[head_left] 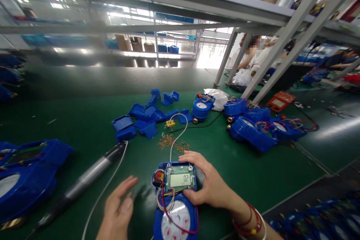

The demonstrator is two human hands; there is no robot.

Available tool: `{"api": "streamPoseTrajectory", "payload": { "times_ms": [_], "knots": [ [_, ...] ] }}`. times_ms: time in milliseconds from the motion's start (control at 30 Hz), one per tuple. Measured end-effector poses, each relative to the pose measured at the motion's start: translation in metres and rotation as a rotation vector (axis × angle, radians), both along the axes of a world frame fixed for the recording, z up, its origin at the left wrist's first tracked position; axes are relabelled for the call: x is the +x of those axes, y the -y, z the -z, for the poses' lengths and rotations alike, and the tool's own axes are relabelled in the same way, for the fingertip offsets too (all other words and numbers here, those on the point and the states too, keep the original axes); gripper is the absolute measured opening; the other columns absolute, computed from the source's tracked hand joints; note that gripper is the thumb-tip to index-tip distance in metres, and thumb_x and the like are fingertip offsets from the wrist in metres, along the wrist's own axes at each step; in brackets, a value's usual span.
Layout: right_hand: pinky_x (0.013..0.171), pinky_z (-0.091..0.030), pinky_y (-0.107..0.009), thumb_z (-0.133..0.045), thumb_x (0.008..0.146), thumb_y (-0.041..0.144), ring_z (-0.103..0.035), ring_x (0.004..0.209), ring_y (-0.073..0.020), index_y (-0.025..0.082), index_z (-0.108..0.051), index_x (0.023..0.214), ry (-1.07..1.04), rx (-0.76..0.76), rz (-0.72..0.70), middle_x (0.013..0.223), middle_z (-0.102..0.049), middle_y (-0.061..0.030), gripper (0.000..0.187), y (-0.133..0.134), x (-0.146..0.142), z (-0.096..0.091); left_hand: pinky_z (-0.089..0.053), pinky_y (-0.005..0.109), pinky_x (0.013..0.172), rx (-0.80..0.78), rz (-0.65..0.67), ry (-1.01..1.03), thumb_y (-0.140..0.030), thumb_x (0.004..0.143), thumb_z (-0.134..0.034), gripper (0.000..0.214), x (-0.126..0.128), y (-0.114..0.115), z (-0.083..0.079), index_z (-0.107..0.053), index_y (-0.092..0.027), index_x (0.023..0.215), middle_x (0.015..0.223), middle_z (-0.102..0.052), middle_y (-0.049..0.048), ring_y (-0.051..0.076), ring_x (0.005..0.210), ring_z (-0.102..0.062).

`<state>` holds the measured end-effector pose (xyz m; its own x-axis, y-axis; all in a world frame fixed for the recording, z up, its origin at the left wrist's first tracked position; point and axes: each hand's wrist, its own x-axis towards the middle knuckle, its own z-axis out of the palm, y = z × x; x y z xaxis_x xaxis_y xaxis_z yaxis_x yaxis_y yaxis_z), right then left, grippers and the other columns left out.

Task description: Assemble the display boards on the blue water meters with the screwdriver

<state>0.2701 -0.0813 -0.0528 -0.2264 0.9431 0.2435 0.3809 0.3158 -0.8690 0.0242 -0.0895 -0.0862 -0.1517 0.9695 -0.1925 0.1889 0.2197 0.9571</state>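
Green bench (84, 127). Blue water meter (174, 198), near edge, centre, lid off; LCD (180, 180) reads "0.2". Electric screwdriver (81, 183), lying left. Right hand (209, 183) gripping the meter's right side. Left hand (118, 210) open, hovering beside it. Brass screws (173, 143), loose pile behind.

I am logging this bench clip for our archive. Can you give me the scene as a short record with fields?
surface: green bench mat
right hand: grips the right side of the open blue water meter with a lit LCD board
left hand: open, just left of the meter, not touching it
left of hands: grey and black electric screwdriver on a white cable
beyond meter: scattered small brass screws; loose blue plastic covers
right rear: cluster of blue meters with coloured wires
background: another person seated at a far bench
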Motion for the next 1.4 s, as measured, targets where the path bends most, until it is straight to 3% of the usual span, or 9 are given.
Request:
{"api": "streamPoseTrajectory", "payload": {
  "times_ms": [200,367,567,700,767,833,933,1200,1400],
  "knots": [
    [0.095,-0.043,-0.039,-0.070,0.059,0.019,-0.054,0.107,-0.0244,0.022,-0.053,0.119,0.106,0.168,0.007,0.115,-0.058,-0.0066,0.062,0.005,-0.004,-0.020,-0.029,0.031,0.100,0.132,0.391,-0.154,-0.048,0.084,-0.048,0.031,0.004,-0.032,-0.055,-0.059,-0.027,0.104,0.119,-0.057,0.0030,0.025,0.117,-0.045],
    [0.101,-0.042,-0.040,-0.064,0.070,0.013,-0.051,0.114,-0.0238,0.021,-0.047,0.126,0.249,0.480,0.053,0.120,-0.056,-0.0083,0.059,0.004,-0.005,-0.032,-0.038,0.031,0.079,0.220,0.751,-0.380,-0.047,0.085,-0.048,0.028,0.026,-0.043,-0.071,-0.059,-0.023,0.075,0.090,-0.059,0.0048,0.024,0.089,-0.052],
    [0.105,-0.040,-0.046,-0.059,0.079,0.007,-0.040,0.126,-0.0266,0.030,-0.037,0.135,0.350,0.636,0.154,0.132,-0.045,-0.0070,0.064,0.017,-0.014,-0.027,-0.038,0.029,0.074,0.186,0.742,-0.273,-0.045,0.082,-0.053,0.029,0.039,-0.042,-0.071,-0.056,-0.020,0.069,0.079,-0.058,0.0027,0.022,0.082,-0.053],
    [0.108,-0.030,-0.054,-0.077,0.068,0.035,-0.023,0.135,-0.0372,0.028,-0.024,0.142,0.128,0.372,0.299,0.150,-0.016,-0.0106,0.091,0.027,-0.025,-0.021,-0.039,0.025,0.069,0.059,0.698,-0.119,-0.049,0.085,-0.048,0.037,0.038,-0.040,-0.075,-0.053,-0.019,0.063,0.075,-0.056,0.0011,0.018,0.074,-0.053],
    [0.103,-0.040,-0.048,-0.076,0.067,0.043,-0.038,0.128,-0.0338,0.022,-0.014,0.144,-0.162,0.144,0.307,0.144,-0.029,-0.0161,0.101,0.028,-0.033,-0.021,-0.038,0.024,0.068,0.058,0.687,-0.104,-0.049,0.085,-0.049,0.038,0.038,-0.039,-0.077,-0.054,-0.018,0.063,0.074,-0.055,0.0008,0.017,0.072,-0.051],
    [0.088,-0.052,-0.037,-0.071,0.074,0.038,-0.060,0.103,-0.0255,0.019,-0.034,0.134,-0.375,-0.053,0.304,0.121,-0.057,-0.0127,0.073,0.027,-0.040,-0.024,-0.038,0.023,0.067,0.071,0.695,-0.076,-0.048,0.085,-0.049,0.037,0.038,-0.038,-0.079,-0.055,-0.018,0.064,0.074,-0.053,0.0005,0.016,0.072,-0.050],
    [0.068,-0.053,-0.026,-0.066,0.079,0.033,-0.064,0.072,-0.0177,0.016,-0.064,0.092,-0.413,-0.159,0.370,0.080,-0.069,-0.0038,0.022,0.024,-0.048,-0.032,-0.037,0.023,0.066,0.083,0.745,-0.075,-0.047,0.086,-0.049,0.037,0.038,-0.037,-0.082,-0.056,-0.018,0.064,0.074,-0.054,0.0005,0.016,0.071,-0.049],
    [0.063,-0.049,-0.023,-0.065,0.082,0.030,-0.063,0.067,-0.0162,0.016,-0.071,0.083,-0.276,-0.066,0.422,0.076,-0.071,-0.0018,0.015,0.018,-0.050,-0.034,-0.038,0.027,0.071,-0.050,0.776,0.014,-0.045,0.087,-0.048,0.036,0.029,-0.040,-0.085,-0.067,-0.016,0.078,0.081,-0.067,0.0058,0.020,0.078,-0.057],
    [0.063,-0.050,-0.022,-0.065,0.082,0.028,-0.065,0.067,-0.0153,0.019,-0.071,0.082,-0.210,0.023,0.422,0.077,-0.072,-0.0001,0.011,0.013,-0.052,-0.039,-0.036,0.025,0.065,-0.053,0.702,0.155,-0.040,0.086,-0.050,0.038,0.030,-0.040,-0.082,-0.057,-0.016,0.057,0.064,-0.056,0.0013,0.015,0.067,-0.050]
  ]
}}
